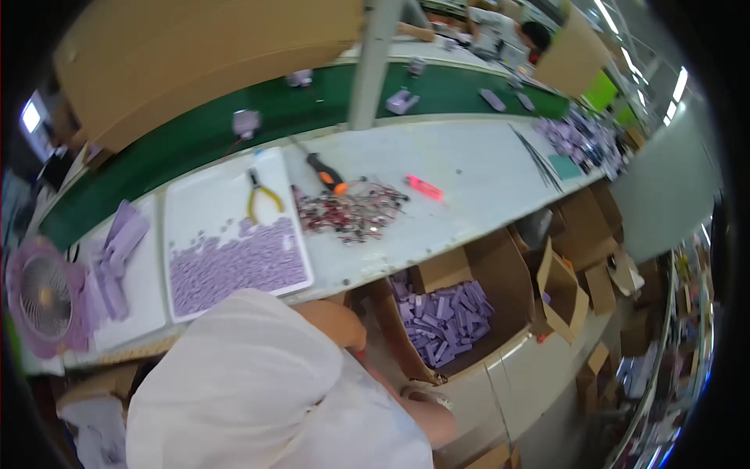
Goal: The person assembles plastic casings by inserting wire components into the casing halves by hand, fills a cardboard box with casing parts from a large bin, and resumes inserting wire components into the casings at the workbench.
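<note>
Neither of my hands shows; my white shirt fills the lower middle. Bare skin of a limb shows at the table's edge; whether it is an arm or a leg I cannot tell. In front of me lies a white tray with a heap of small light-purple pieces and yellow-handled pliers. Right of the tray are a pile of small wired parts, a screwdriver with a black and orange handle, and a bright pink object.
A purple fan stands at the left beside purple housings. Below the table, a cardboard box holds purple parts. A post rises before the green conveyor belt. Another person sits beyond.
</note>
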`<state>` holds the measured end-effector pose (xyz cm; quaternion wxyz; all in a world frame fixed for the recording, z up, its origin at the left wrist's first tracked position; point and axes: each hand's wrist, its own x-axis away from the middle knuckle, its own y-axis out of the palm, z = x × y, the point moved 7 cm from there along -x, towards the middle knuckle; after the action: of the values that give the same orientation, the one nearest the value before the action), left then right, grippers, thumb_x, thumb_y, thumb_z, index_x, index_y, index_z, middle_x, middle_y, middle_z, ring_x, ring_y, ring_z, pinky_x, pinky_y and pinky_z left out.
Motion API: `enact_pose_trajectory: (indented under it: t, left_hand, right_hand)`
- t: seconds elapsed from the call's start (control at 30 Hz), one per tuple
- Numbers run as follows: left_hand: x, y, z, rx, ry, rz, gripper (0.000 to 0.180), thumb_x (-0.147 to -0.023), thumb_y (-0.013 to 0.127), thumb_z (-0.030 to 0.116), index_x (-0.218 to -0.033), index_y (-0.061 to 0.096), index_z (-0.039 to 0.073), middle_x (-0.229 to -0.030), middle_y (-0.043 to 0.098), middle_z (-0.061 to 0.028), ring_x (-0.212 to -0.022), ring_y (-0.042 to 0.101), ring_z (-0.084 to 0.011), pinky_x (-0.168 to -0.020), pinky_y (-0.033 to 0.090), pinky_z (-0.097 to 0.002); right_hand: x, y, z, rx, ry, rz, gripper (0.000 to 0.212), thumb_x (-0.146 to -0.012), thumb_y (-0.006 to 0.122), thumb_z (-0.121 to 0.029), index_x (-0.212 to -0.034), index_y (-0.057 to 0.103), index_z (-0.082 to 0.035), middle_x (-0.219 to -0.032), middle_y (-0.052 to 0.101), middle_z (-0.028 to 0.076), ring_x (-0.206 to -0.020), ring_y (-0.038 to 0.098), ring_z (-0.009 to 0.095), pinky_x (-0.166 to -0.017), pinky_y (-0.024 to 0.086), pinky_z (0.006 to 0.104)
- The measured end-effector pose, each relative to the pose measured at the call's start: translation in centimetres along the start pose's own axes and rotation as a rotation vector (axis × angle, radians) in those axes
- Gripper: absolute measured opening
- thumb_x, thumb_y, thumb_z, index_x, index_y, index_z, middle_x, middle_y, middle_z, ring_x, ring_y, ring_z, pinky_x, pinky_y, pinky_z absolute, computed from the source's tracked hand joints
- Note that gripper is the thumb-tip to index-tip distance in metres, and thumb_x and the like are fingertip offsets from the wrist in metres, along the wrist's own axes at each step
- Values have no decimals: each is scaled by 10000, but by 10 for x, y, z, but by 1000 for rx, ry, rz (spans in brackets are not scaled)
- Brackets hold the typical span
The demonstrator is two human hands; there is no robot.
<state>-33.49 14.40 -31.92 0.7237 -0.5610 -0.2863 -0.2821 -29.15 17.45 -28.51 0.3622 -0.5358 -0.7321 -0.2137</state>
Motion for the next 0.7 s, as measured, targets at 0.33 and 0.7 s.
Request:
enact_pose_trajectory:
  t: [0.33, 0.7]
  left_hand:
    - [-55, -37, 29, -208, 328, 243, 178, -765, 533, 151, -857, 669, 83, -941, 650, -131, -898, 626, -267, -740, 478, -397]
    - [-275, -71, -148, 1446, -471, 430, 423, -804, 579, 444, -914, 581, 36, -820, 592, -130, -817, 582, -280, -707, 483, -413]
  right_hand:
    - [-8, -13, 22, -109, -227, 222, 520, -910, 402, -440, -1235, 484, -42, -1196, 537, 163, -1105, 503, 262, -958, 353, 330]
    - [56, -196, 81, -292, -165, 736, 313, -844, 524, -294, -960, 586, -9, -844, 628, 205, -813, 604, 353, -729, 476, 430]
